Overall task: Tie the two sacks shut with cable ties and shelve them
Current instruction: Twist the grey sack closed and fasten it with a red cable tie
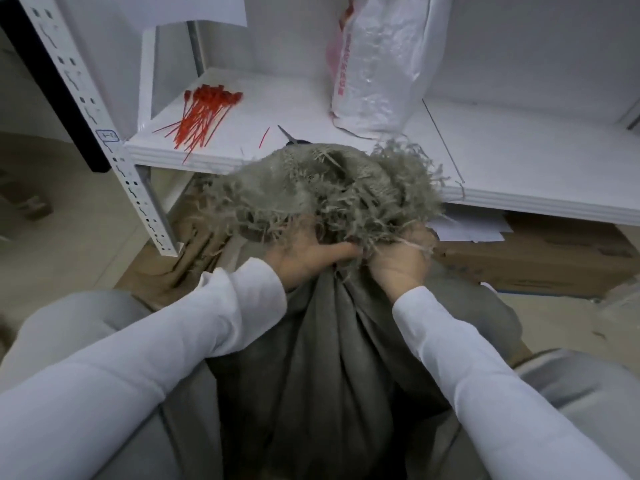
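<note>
A grey woven sack (322, 348) stands between my knees, its frayed mouth bunched up in front of the shelf edge. My left hand (304, 258) grips the gathered neck from the left, thumb pointing right. My right hand (401, 261) grips the same neck from the right, its fingers buried in the frayed strands. A white plastic sack (381, 64) with red print stands upright on the white shelf (519, 161). A pile of red cable ties (204, 112) lies at the shelf's left end, and one loose red tie (265, 136) lies near it.
Scissors (289, 136) lie on the shelf, partly hidden behind the grey sack's mouth. A perforated white upright (104, 133) frames the shelf on the left. Cardboard boxes (540, 258) and papers sit under the shelf at right. Brown fabric (194, 258) lies on the floor at left.
</note>
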Demonstrator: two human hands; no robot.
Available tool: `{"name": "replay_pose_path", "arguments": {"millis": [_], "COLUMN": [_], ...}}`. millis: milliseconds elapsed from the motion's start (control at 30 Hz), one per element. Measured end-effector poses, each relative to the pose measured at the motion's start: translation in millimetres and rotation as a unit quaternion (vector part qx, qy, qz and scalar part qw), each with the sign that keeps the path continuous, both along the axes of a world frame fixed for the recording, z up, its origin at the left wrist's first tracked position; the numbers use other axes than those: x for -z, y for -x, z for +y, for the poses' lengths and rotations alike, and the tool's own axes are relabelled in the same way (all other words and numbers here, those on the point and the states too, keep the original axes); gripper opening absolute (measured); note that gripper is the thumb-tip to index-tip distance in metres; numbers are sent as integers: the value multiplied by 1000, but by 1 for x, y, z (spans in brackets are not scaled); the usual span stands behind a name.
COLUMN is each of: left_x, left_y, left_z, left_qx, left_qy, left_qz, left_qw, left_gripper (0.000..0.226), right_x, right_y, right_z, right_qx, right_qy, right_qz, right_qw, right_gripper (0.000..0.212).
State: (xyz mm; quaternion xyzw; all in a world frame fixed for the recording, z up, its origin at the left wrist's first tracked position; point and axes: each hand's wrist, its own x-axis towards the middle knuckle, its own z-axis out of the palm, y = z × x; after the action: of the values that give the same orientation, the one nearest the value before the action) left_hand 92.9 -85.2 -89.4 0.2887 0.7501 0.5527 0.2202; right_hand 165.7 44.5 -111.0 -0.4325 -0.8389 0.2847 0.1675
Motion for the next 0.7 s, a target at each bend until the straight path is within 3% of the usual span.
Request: {"name": "replay_pose_path", "arguments": {"millis": [67,100,200,300,433,533,600,667,700], "left_x": [6,6,0,-2,-5,1,5,5,8], "left_y": [-2,-1,0,5,11,15,18,20,23], "left_z": [-4,-5,-2,1,4,9,8,5,5], "left_qx": [21,21,-4,-35,-92,-145,-170,-150,-131], "left_qy": [1,-7,-37,2,-34,-85,-103,-99,-89], "left_qz": [2,-10,-30,-6,-59,-97,-133,-176,-189], "left_qw": [1000,1000,999,999,993,981,971,968,969], "left_gripper": [78,82,63,52,13,12,23,61,69], "right_x": [3,4,-1,2,-8,-11,-14,-16,-17], "right_y": [4,6,7,6,0,-2,-5,-6,-5], "right_z": [-7,-10,-22,-26,-27,-25,-25,-22,-20], "right_qx": [-36,-60,-131,-191,-246,-264,-292,-310,-310], "right_qy": [-33,-55,-147,-254,-156,-118,-111,-53,-5], "right_qz": [1,20,37,59,42,53,71,109,139], "right_qw": [999,997,980,946,956,956,947,943,940], "right_gripper": [30,34,42,23,39,47,65,77,78]}}
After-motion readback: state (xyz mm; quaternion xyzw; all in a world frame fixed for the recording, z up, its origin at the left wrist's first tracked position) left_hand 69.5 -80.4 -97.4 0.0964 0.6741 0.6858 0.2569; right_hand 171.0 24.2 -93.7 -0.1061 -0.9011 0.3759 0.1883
